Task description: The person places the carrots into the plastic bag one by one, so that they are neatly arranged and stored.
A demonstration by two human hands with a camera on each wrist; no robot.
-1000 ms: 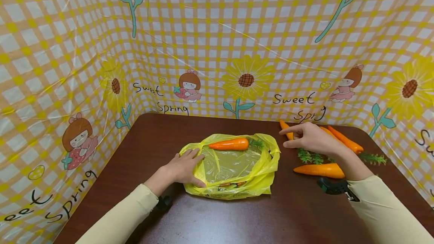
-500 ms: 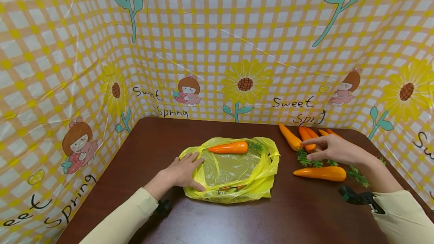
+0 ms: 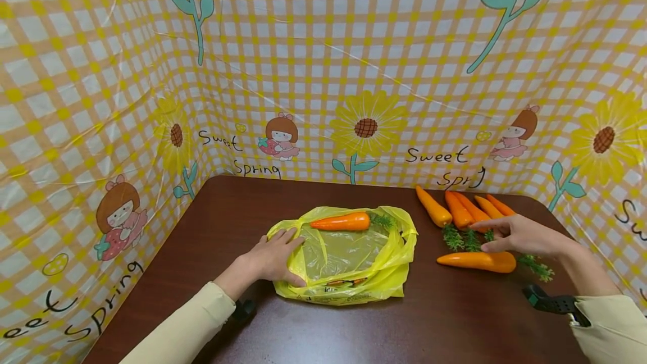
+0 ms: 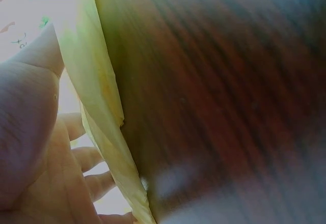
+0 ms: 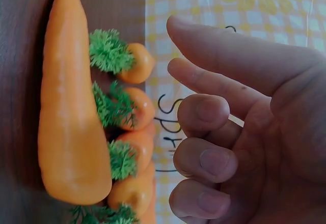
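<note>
Bagging step under way. Left hand (image 3: 270,257) flat on bag (image 3: 349,257), mid-table, one carrot (image 3: 340,221) on it. Right hand (image 3: 525,236) over near carrot (image 3: 477,261), right side; fingers (image 5: 204,113) loosely curled, empty. Next, likely: lower, pinch mid-body, carry left.

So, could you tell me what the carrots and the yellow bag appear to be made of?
The carrots look like moulded plastic: smooth, evenly orange, faintly glossy skin, with stiff, fuzzy green tops that seem synthetic. The yellow bag appears to be thin plastic film: it is translucent, crinkled and shiny, with the table showing through. The left hand rests on it.
</note>
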